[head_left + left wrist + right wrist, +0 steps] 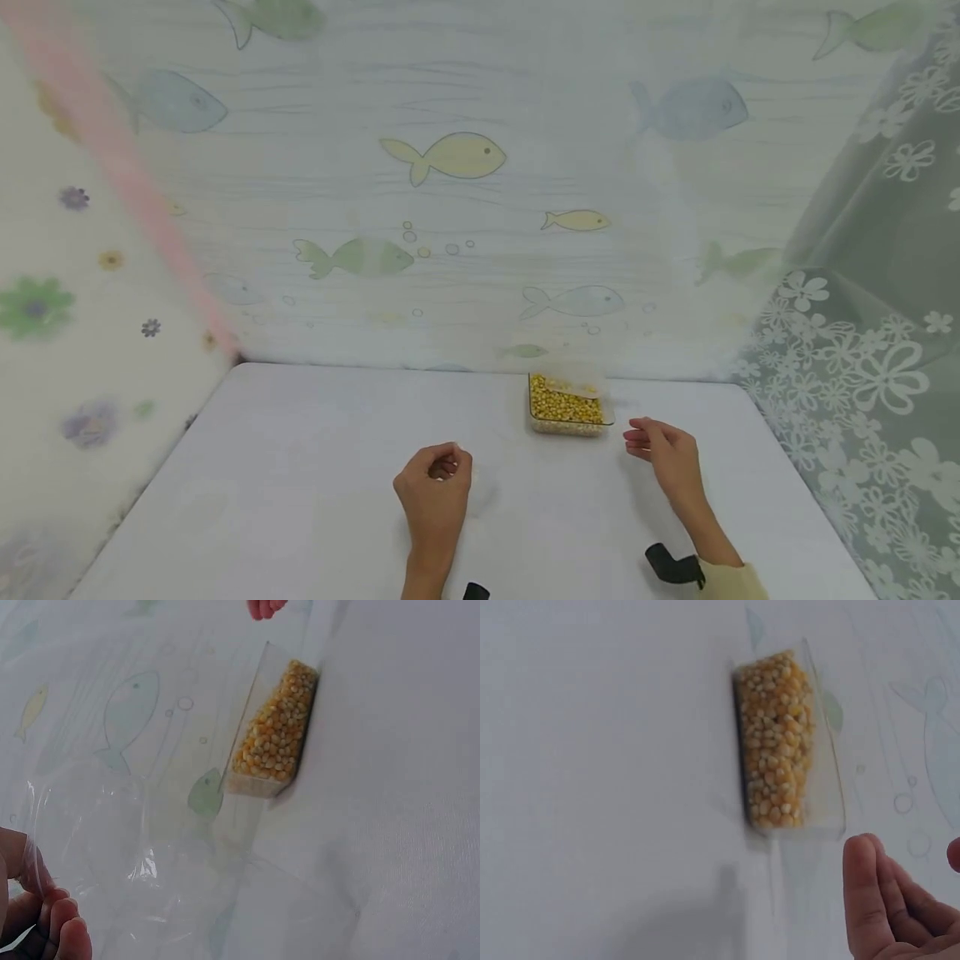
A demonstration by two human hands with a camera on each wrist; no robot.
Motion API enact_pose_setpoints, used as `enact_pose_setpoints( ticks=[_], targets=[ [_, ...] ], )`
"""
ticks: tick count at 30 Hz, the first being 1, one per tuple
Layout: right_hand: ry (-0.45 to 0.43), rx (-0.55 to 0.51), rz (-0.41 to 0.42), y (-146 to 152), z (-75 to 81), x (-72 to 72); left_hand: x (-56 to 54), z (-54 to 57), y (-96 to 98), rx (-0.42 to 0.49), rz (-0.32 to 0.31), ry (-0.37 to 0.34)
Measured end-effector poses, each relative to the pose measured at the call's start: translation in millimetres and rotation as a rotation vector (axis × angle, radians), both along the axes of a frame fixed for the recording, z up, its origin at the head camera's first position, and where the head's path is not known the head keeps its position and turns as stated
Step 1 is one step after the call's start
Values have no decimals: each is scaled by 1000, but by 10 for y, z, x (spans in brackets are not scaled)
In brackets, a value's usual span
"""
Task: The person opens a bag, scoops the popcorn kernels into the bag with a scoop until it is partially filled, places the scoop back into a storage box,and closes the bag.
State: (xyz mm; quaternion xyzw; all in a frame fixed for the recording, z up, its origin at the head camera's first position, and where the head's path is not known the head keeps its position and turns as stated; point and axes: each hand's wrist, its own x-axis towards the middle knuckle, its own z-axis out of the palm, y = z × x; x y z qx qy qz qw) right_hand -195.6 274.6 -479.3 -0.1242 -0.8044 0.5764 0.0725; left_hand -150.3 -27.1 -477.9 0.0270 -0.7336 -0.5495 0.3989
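A clear rectangular box (610, 411) stands near the back of the white table, with yellow corn kernels (562, 402) heaped inside. My left hand (433, 493), left of the box and nearer to me, pinches a thin transparent plastic bag (142, 862) between thumb and fingers. The bag hangs limp and wrinkled in the left wrist view; in the head view it hardly shows. My right hand (671, 462) is just right of the box, apart from it. Its fingers (862, 892) are fairly straight and hold nothing.
White table (300, 467) reaches a back wall of fish-printed sheeting (465, 192). Flower-patterned sheeting hangs on the left, and a lace-like curtain (847, 375) on the right. A black strap-like piece (671, 567) sits by the right wrist.
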Motion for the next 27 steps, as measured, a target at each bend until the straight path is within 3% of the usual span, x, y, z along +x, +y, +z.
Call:
enact_pose_setpoints(
  ticks=[8, 16, 24, 27],
  targets=[
    [-108, -174, -83, 132, -10, -189, -14, -4, -25, -27, 14, -32],
    [-163, -308, -67, 162, 3, -340, -19, -22, -45, -19, 8, -34],
    [-111, -522, -112, 101, 0, -468, -8, -2, -86, -31, 25, -48],
    [-105, -556, -118, 66, -19, -514, -1, 15, -97, -38, 28, -44]
  ],
)
